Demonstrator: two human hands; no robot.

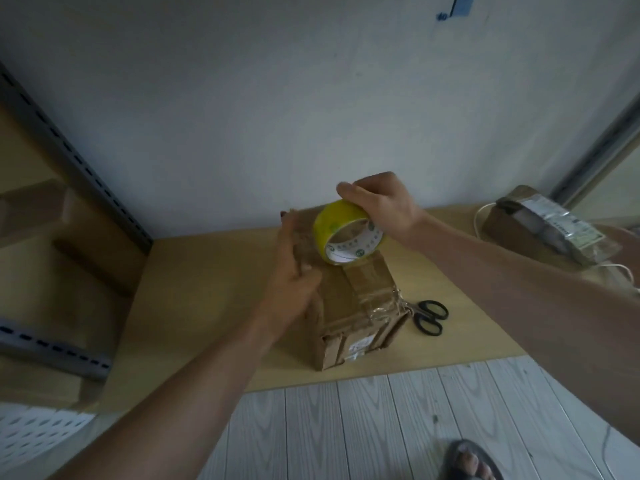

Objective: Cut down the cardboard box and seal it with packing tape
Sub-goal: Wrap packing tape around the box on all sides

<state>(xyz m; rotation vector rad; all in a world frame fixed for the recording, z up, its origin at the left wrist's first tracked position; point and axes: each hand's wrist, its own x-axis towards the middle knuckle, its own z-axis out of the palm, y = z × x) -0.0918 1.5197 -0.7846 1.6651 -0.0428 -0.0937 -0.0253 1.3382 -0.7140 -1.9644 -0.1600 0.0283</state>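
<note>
On the worktop [207, 289] mid-scene, cardboard box [349, 306] lies long axis near-to-far: right hand [381, 202] grip clamped on tape roll [332, 223] over the lid's far half, strip [367, 275] trailing near, left hand [294, 282] flat, fingers straight, steadying the left edge.

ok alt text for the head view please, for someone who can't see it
A person's right hand holds a yellow roll of packing tape on a small cardboard box on a wooden table, while the left hand steadies it. Black scissors lie beside it.
</note>
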